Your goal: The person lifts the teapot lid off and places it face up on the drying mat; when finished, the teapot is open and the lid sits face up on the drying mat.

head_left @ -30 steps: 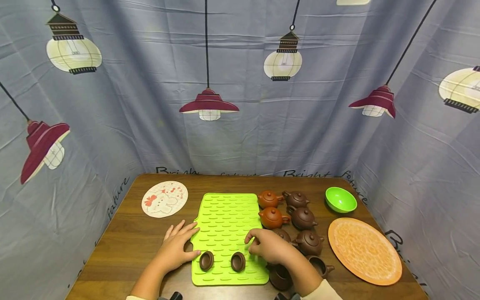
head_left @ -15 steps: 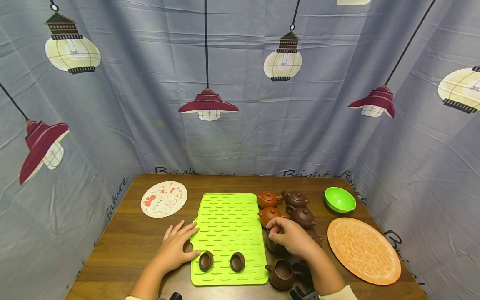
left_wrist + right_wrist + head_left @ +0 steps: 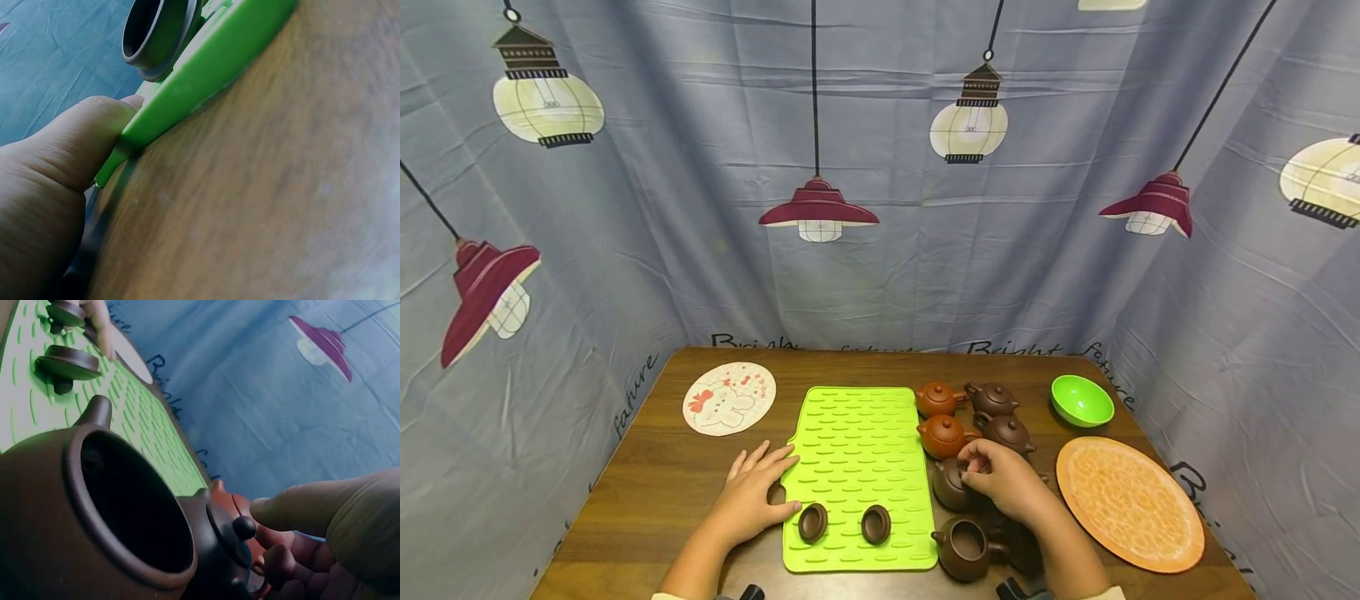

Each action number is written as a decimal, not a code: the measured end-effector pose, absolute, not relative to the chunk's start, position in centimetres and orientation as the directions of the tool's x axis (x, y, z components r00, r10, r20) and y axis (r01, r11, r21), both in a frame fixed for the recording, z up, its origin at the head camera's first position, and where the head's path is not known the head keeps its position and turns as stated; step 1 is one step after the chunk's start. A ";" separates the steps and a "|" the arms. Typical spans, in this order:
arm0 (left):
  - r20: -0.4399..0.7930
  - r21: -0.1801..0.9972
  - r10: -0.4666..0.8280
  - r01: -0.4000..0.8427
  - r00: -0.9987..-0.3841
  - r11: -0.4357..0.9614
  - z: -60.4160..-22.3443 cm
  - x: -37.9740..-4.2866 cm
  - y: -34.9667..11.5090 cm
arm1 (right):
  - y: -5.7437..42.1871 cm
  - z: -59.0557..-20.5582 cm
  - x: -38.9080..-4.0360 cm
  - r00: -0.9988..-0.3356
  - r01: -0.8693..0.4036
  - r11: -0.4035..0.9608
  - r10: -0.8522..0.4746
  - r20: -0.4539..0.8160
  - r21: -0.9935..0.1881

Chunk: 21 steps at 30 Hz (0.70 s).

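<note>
My right hand (image 3: pixel 1011 483) is at a dark brown teapot (image 3: pixel 950 486) right of the mat, thumb and index finger apart beside its lid. In the right wrist view the thumb tip lies close to the round lid knob (image 3: pixel 244 528), and the other fingers are bent below it. Nearer stands a lidless brown teapot (image 3: pixel 37 512). My left hand (image 3: pixel 748 492) rests with spread fingers on the left edge of a light green mat (image 3: pixel 857 442), its thumb close to a brown lid (image 3: pixel 813 522). Another lid (image 3: pixel 876 524) lies upturned to the right; both are on the mat.
Behind the right hand stand two orange-brown teapots (image 3: pixel 942 436) and more dark teapots (image 3: pixel 992 398), lids on. Farther right are a green bowl (image 3: pixel 1081 401) and an oval orange placemat (image 3: pixel 1129 504). A round bunny mat (image 3: pixel 728 398) lies at the back left. A printed curtain (image 3: pixel 880 283) surrounds the table.
My right hand has moved right, from above the mat to the dark teapot's lid, uncovering the lidless teapot in front. The left hand and both lids have stayed put.
</note>
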<state>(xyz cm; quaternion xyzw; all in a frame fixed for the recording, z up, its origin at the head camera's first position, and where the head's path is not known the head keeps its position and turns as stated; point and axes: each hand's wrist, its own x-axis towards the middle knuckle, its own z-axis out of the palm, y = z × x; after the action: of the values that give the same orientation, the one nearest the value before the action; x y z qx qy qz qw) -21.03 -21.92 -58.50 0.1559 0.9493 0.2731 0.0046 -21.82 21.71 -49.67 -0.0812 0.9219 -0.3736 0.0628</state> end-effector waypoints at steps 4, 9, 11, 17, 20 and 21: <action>0.075 0.515 0.296 0.291 -0.952 0.806 -58.6 -21.1 -21.9 | 21.9 -50.1 -21.9 -0.979 -0.101 0.719 -0.196 -0.061 -0.687; 0.082 0.516 0.295 0.293 -0.952 0.804 -58.6 -21.1 -21.9 | 21.9 -50.2 -21.9 -0.979 -0.091 0.734 -0.189 -0.075 -0.673; 0.084 0.520 0.295 0.294 -0.952 0.802 -58.5 -21.1 -21.9 | 21.8 -50.2 -21.9 -0.980 -0.084 0.737 -0.184 -0.080 -0.671; 0.082 0.519 0.295 0.294 -0.952 0.803 -58.5 -21.1 -21.9 | 21.5 -50.2 -21.8 -0.983 -0.067 0.746 -0.164 -0.086 -0.663; 0.087 0.521 0.294 0.295 -0.952 0.801 -58.5 -21.1 -21.9 | 21.4 -50.3 -21.8 -0.983 -0.073 0.759 -0.163 -0.081 -0.647; 0.088 0.522 0.294 0.295 -0.952 0.800 -58.5 -21.1 -21.9 | 21.4 -50.3 -21.8 -0.983 -0.076 0.764 -0.165 -0.080 -0.641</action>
<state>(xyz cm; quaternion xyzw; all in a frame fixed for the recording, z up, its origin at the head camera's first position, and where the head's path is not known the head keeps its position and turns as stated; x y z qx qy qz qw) -21.07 -21.86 -58.47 0.1553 0.9488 0.2751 -0.0016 -21.82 21.44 -50.27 -0.0645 0.9368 -0.3375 0.0658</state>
